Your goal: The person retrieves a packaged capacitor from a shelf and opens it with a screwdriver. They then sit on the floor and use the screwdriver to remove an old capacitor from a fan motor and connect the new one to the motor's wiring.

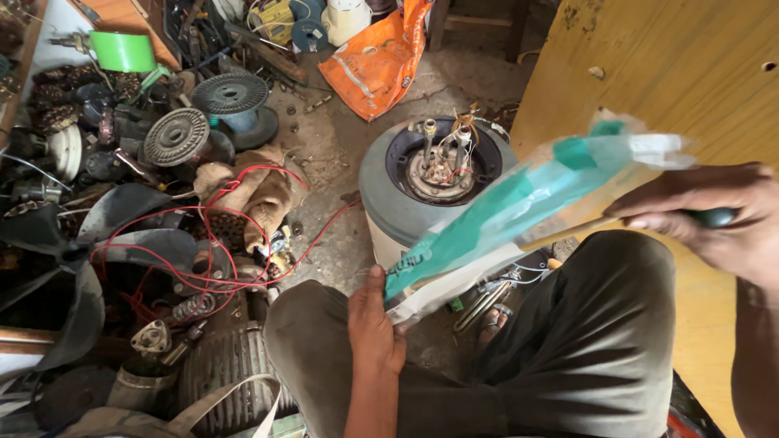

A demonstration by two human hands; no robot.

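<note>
A heap of scrap fills the workshop floor at the left: dark fan blades (122, 235) cut off by the frame edge, two ribbed wire spools (177, 136), a green roll of tape (123, 50) and a loose tangle of red wire (215, 243) draped over a finned motor casing (223, 369) that is half buried and hard to make out. Beyond it an orange plastic bag (377, 57) lies crumpled on the concrete. At centre, the seated person's left hand (375, 320) pinches the lower end of a single long plastic packet (519, 207), clear with teal printing, which slants up across a grey round motor housing (406, 211) with upright terminals, hiding its right side. The packet's top end is blurred. At the right, the right hand (714, 215) is closed around a dark-handled tool (718, 216) whose shaft disappears behind the packet; its tip cannot be seen. Both knees in dark trousers (600, 324) fill the foreground, before a yellow wooden board (649, 65).
</note>
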